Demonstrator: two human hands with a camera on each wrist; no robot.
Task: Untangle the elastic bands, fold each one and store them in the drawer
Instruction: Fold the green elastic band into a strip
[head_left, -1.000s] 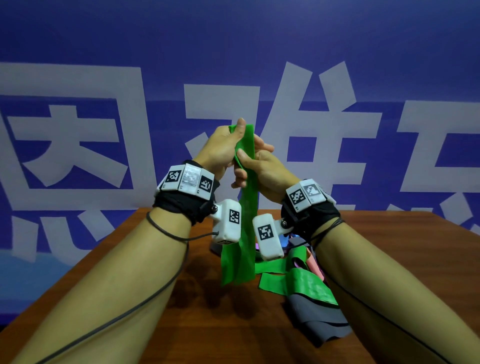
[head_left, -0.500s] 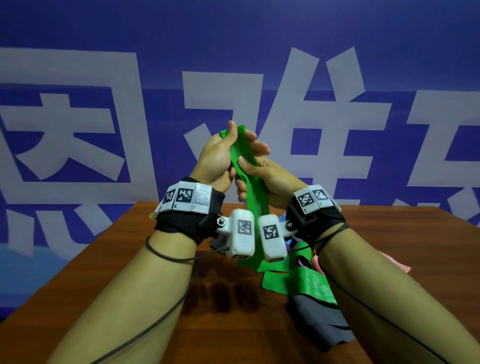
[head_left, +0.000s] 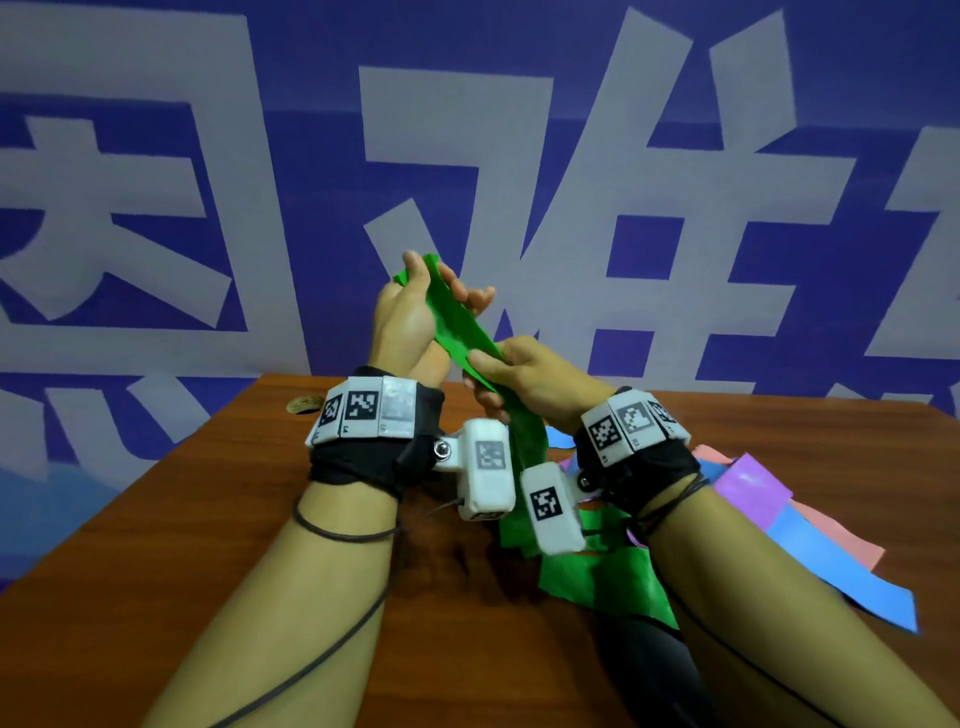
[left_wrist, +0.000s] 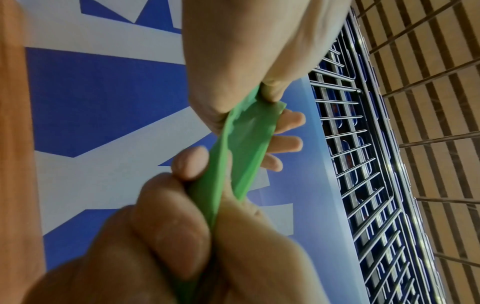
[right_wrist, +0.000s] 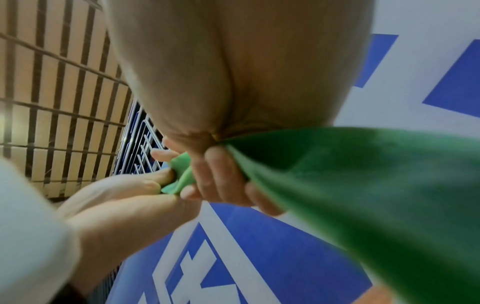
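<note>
Above wooden table (head_left: 218, 519) | left hand (head_left: 410, 312) pinches green band (head_left: 457, 322) end; right hand (head_left: 524, 371) grips lower, keeping it taut for folding (likely) | 1 tail trails to tangled pile (head_left: 779, 519); drawer unseen.

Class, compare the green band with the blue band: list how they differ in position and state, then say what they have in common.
1. The green band is lifted off the table; the blue band lies on the table.
2. The left hand and right hand pinch the green band; no hand touches the blue band.
3. The green band is stretched between the hands; the blue band lies slack.
Both are flat strips.
</note>
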